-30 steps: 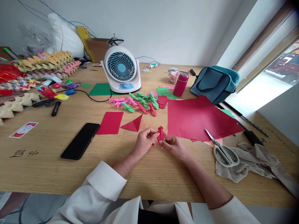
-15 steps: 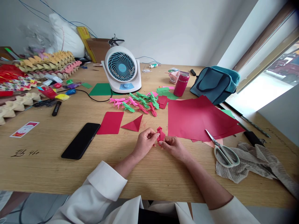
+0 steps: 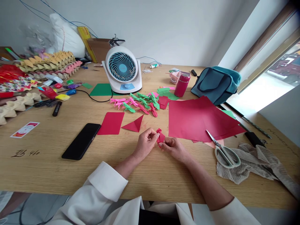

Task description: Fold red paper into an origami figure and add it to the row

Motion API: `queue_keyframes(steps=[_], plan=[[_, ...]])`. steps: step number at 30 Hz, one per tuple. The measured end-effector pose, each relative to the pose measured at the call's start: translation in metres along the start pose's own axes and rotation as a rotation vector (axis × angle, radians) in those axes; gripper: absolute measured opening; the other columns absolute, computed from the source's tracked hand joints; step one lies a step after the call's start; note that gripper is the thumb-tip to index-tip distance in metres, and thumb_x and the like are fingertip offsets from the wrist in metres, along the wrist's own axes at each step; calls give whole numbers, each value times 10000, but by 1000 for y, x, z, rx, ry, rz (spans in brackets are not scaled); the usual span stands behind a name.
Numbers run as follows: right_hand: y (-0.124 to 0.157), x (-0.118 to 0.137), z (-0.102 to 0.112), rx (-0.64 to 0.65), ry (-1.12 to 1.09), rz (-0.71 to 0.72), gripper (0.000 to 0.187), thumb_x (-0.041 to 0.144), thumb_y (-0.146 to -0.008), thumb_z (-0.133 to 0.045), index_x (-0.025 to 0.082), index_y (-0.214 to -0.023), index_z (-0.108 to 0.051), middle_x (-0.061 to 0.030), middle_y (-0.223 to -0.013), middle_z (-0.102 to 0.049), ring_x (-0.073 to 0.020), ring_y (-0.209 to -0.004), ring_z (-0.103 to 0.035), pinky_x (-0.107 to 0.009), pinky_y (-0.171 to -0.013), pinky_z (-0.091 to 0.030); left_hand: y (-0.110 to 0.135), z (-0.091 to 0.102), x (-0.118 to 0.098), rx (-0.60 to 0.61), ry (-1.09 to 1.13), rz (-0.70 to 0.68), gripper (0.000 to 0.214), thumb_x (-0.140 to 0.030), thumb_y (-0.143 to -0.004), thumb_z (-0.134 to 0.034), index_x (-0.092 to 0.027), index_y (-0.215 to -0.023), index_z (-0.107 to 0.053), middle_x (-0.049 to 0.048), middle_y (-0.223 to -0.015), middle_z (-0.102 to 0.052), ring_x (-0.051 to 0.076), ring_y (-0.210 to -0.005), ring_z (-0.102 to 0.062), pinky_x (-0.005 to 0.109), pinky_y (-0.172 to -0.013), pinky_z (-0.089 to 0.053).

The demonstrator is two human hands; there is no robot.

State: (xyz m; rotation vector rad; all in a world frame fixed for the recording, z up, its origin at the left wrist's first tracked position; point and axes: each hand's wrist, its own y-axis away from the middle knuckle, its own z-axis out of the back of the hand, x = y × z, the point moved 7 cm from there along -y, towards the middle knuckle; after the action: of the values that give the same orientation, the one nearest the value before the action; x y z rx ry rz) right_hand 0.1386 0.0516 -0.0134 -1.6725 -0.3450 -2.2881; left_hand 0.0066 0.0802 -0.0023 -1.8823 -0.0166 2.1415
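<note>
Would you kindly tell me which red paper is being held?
The small folded red paper, pinched by the left hand and right hand; the others lie on the tabletop.

1. Folded piece: matt, creased paper.
2. Surface: smooth wood grain, low sheen.
3. Scissors: bright metal blades, smooth plastic-looking handles.
4. Rag: crinkled, rough cloth.
5. Flask: glossy, metallic-looking.

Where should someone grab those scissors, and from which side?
I'd take the scissors by their pale handle loops, probably with the right hand, from the person's side: the loops face the person, partly on the crumpled cloth, while the blades point away over the large red sheet.
</note>
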Motion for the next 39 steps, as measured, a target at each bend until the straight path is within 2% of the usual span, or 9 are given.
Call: queue_keyframes(steps=[9, 17, 27, 32, 39], plan=[[1, 5, -1, 11, -5, -10, 413, 533, -854, -627, 164, -675, -579, 18, -609, -514, -114, -579, -428, -252, -549, -317, 0, 2, -2, -7, -42, -6, 283, -382, -900, -573, -186, -715, -484, -66, -573, -429, 78, -502, -397, 210, -513, -327], [0, 3, -2, 33, -6, 4, 396, 510, -862, -638, 163, -673, -598, 21, -608, -527, -111, -578, -444, -244, -549, -321, 1, 4, -17, -38, -131, -95, 278, -274, -904, -538, -184, -662, -434, -57, -611, -379, 86, -564, -351, 221, -546, -302], [2, 3, -3, 41, 6, 15, 403, 505, -867, -634, 159, -667, -580, 26, -607, -510, -106, -578, -428, -242, -548, -315, -3, 0, 4, 17, 58, 83, 268, -414, -870, -609, -177, -765, -539, -58, -609, -484, 75, -511, -407, 208, -506, -344], [2, 1, -3, 44, 16, 9, 404, 498, -872, -629, 168, -650, -557, 30, -599, -493, -106, -573, -410, -247, -542, -300, -3, 2, 3, -1, 57, 70, 318, -407, -866, -617, -181, -686, -485, -68, -582, -425, 70, -502, -390, 203, -498, -336], [2, -2, -5, 64, 48, 8, 404, 493, -890, -601, 168, -653, -573, 33, -597, -484, -105, -568, -398, -252, -547, -298, -2, 4, 1, -22, 41, 36, 307, -371, -878, -590, -184, -671, -462, -67, -596, -403, 71, -512, -368, 197, -502, -346]])
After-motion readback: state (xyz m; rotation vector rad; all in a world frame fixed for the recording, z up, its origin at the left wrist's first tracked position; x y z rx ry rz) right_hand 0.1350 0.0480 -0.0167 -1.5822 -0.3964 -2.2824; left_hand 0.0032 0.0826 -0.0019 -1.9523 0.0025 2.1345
